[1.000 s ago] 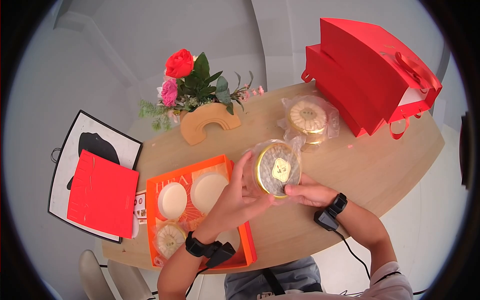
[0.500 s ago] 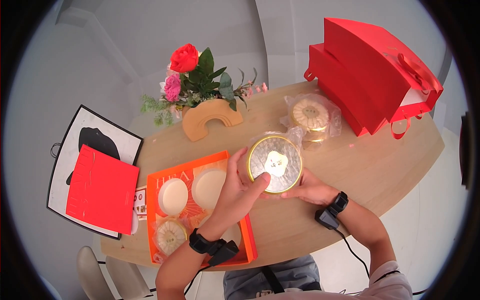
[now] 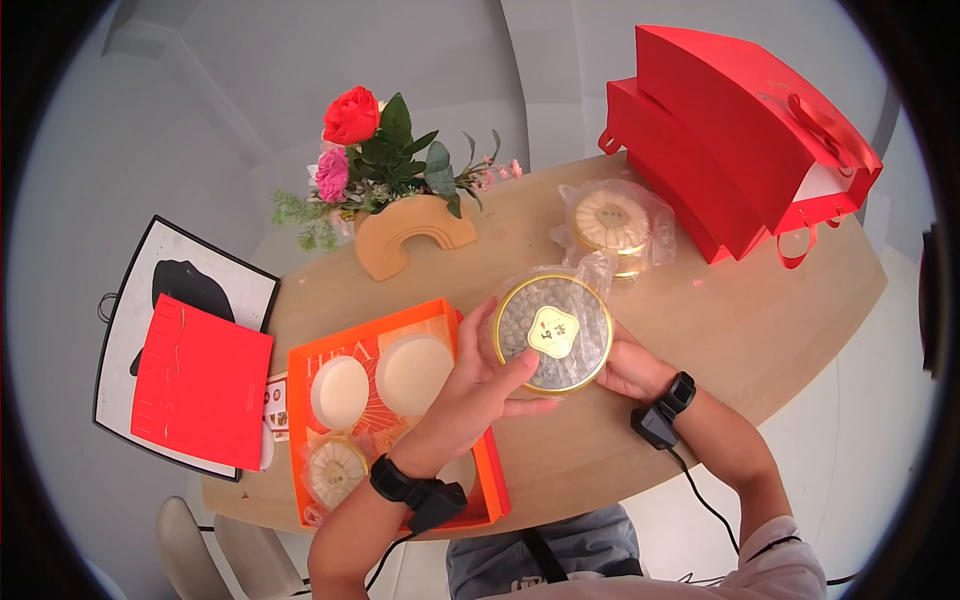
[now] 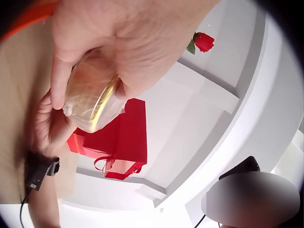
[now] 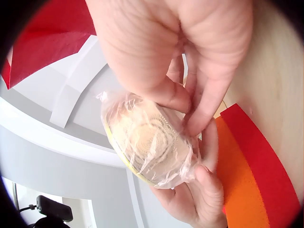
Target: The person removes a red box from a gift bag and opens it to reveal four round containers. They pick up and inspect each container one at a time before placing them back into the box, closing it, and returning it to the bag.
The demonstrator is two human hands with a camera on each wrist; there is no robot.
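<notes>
A round gold-rimmed container (image 3: pixel 565 300) in clear plastic wrap is held up over the table, its lid with a pale label tilted toward the head camera. My left hand (image 3: pixel 474 385) grips it from the left, thumb on the lid beside the label and fingers underneath. At its right edge, my right hand (image 3: pixel 637 368) is partly hidden behind the rim. In the right wrist view, the curled fingers of the right hand (image 5: pixel 190 90) pinch at the plastic wrap (image 5: pixel 166 166) near the container's underside, which shows a ringed pattern.
Left of the hands lies an orange box (image 3: pixel 297 430) with round recesses and one wrapped container (image 3: pixel 338 472). More wrapped containers (image 3: pixel 610 220) stand stacked behind. Red gift bags (image 3: pixel 735 140) stand at back right, a flower vase (image 3: pixel 415 232) at back left. A red folder (image 3: pixel 200 385) covers a framed picture.
The container has turned so its lid faces the head camera more fully. My left thumb has moved onto the lid; my right thumb has left it and the right hand has slipped behind the rim.
</notes>
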